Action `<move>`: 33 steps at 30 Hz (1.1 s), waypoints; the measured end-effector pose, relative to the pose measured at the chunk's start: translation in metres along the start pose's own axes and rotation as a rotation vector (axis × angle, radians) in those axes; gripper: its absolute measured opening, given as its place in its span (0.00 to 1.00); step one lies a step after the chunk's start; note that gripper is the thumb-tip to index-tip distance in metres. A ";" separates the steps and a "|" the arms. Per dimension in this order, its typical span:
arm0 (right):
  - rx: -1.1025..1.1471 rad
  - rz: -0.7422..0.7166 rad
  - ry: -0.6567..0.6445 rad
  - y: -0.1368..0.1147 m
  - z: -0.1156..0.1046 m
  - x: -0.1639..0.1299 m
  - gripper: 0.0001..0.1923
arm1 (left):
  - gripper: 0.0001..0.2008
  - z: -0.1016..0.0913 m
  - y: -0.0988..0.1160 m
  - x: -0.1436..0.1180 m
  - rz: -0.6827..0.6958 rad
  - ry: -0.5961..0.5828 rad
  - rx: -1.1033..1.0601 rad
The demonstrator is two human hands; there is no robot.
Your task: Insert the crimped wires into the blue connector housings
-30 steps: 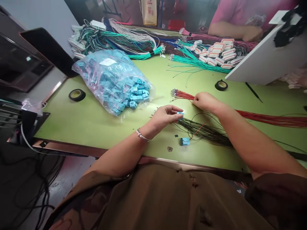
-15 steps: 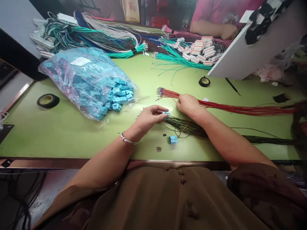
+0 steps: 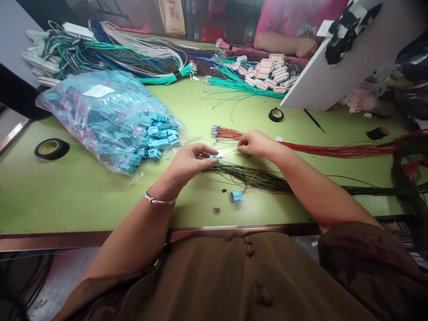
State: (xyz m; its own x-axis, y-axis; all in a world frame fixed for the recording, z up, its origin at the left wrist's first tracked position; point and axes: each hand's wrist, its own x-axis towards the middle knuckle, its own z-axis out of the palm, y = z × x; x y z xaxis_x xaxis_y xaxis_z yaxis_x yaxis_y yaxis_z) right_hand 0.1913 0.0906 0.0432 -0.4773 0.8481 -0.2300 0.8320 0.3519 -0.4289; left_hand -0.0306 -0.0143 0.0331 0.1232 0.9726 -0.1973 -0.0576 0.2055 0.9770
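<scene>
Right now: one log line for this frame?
left hand: holds blue connector | right hand: pinches red wire | spare connector: on table

The left hand [image 3: 189,161] pinches a small blue connector [image 3: 214,156]. The right hand [image 3: 256,143] pinches a red wire [image 3: 230,153] beside it, over the green surface [image 3: 83,196].

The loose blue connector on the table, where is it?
The loose blue connector lies on the green table near its front edge, beside the dark wires, below both hands.

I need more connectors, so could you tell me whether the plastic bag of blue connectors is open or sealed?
Open. The plastic bag lies on its side on the green table, and blue connectors spill bare from its mouth towards the left hand.
</scene>
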 end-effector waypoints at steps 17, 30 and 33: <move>0.191 -0.061 0.307 -0.035 0.024 -0.024 0.09 | 0.13 0.007 -0.011 0.001 0.013 -0.180 -0.065; 0.455 -0.099 0.264 -0.031 0.034 -0.046 0.09 | 0.13 0.017 -0.021 0.011 -0.054 -0.035 -0.535; 0.458 -0.096 0.235 -0.029 0.035 -0.045 0.09 | 0.12 0.018 -0.021 0.010 -0.043 -0.054 -0.508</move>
State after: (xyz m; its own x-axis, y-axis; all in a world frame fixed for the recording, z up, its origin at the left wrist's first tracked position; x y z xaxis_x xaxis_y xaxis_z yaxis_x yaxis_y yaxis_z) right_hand 0.1789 0.0285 0.0356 -0.4254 0.9050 0.0084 0.5539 0.2677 -0.7884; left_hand -0.0107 -0.0110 0.0120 0.1865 0.9578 -0.2186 -0.5239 0.2852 0.8026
